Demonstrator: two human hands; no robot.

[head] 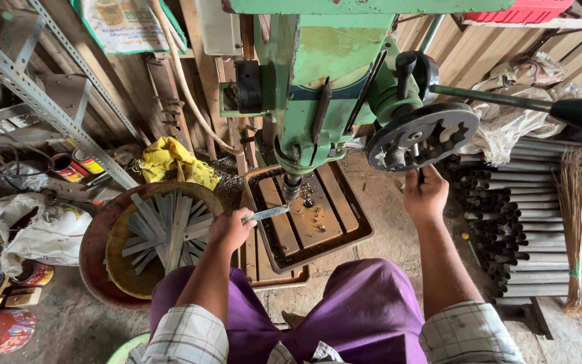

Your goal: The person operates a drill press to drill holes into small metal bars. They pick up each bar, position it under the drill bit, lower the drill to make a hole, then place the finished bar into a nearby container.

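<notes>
Cluttered workshop floor surrounds your green drill press (pixel 318 81). Your left hand (pixel 230 229) has its grip pinching 1 flat metal strip (pixel 267 214), its far end on the rusty press desk (pixel 345 229) just beside the bit (pixel 292 187). Your right hand (pixel 426 195) is wrapped round a feed wheel (pixel 420 137) handle. Judged step: positioning before drilling; next calls for steady downward feed. Bit tip and any mark on the strip are hard to make out.

A wall of upright brown wooden planks (pixel 439 40) closes the far side, with a slotted grey metal angle rack (pixel 42 101) leaning at far left. The bare grey concrete floor (pixel 69 330) carries stacked dark metal pipes (pixel 540 236) and a straw broom (pixel 576 222) on the right.
</notes>
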